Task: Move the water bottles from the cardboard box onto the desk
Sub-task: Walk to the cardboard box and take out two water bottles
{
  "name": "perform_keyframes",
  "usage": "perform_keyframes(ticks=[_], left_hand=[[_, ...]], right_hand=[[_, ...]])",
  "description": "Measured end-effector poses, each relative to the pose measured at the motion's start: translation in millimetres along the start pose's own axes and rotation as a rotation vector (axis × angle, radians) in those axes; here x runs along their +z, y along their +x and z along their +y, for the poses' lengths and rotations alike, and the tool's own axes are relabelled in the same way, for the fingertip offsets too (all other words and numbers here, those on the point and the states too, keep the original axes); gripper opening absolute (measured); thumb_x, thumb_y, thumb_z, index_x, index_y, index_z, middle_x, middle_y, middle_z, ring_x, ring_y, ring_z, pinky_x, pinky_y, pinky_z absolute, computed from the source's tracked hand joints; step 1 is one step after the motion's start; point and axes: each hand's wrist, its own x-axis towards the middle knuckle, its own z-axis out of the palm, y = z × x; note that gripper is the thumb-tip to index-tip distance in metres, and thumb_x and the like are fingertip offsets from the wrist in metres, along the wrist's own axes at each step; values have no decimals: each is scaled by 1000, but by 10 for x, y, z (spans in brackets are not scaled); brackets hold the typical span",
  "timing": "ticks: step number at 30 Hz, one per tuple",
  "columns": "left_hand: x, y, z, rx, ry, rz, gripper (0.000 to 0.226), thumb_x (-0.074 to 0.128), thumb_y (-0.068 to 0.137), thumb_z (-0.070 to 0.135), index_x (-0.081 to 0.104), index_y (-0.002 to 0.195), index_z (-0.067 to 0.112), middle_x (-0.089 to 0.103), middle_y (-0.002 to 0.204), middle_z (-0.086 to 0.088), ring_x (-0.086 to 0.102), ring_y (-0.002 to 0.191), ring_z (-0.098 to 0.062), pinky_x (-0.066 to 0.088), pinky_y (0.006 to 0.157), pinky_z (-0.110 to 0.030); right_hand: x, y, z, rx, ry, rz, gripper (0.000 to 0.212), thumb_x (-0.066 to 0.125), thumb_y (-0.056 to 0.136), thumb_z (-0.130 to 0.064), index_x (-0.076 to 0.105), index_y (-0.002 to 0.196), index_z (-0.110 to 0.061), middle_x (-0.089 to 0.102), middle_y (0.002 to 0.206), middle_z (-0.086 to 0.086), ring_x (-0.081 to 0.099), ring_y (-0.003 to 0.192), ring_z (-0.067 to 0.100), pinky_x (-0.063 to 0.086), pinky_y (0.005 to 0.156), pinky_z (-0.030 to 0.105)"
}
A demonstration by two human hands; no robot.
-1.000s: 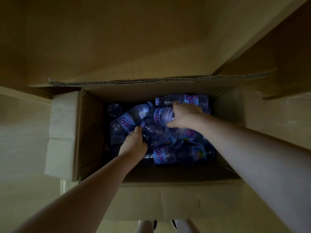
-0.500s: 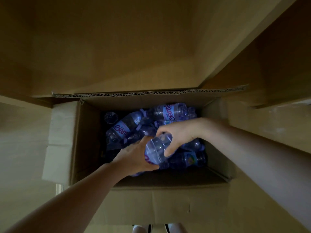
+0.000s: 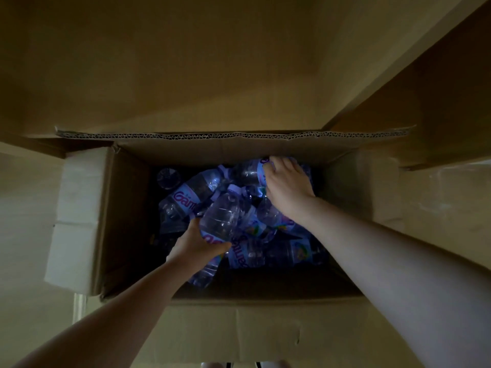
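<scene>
Lighting is dim and warm, with a yellow-brown cast throughout. A plain pale wall (image 3: 186,62) fills the far side. At right, a dark brown panel (image 3: 438,96) runs diagonally toward the far corner; its nature cannot be determined. Pale flooring (image 3: 24,235) shows at left. A narrow white vertical strip (image 3: 79,306) stands near left.

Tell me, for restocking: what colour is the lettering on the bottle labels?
Pink lettering on the bottle label, head view.
</scene>
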Motion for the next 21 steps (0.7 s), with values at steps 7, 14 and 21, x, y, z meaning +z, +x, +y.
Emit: perform_keyframes(ticks=[7, 14, 21], left_hand=[[-21, 165, -28, -60, -25, 12, 66, 79, 67, 45, 38, 116, 29, 61, 103, 2, 63, 94, -21, 53, 87, -44], [5, 305, -39, -108, -60, 54, 62, 78, 68, 47, 37, 112, 31, 62, 100, 3, 65, 88, -19, 56, 84, -44], [16, 389, -47, -145, -61, 97, 67, 77, 67, 49, 38, 118, 29, 61, 102, 4, 63, 93, -20, 55, 86, -43]], right_hand=[[313, 243, -53, 186, -146, -72, 88, 67, 83, -43, 20, 149, -8, 31, 140, 14, 31, 128, 32, 28, 108, 48], [544, 464, -321, 231, -199, -151, 67, 66, 87, -35, 31, 136, -5, 36, 138, 19, 42, 122, 33, 37, 100, 42], [503, 595, -272, 205, -193, -269, 92, 73, 80, -44, 17, 148, -15, 39, 139, 16, 45, 121, 37, 39, 93, 49]])
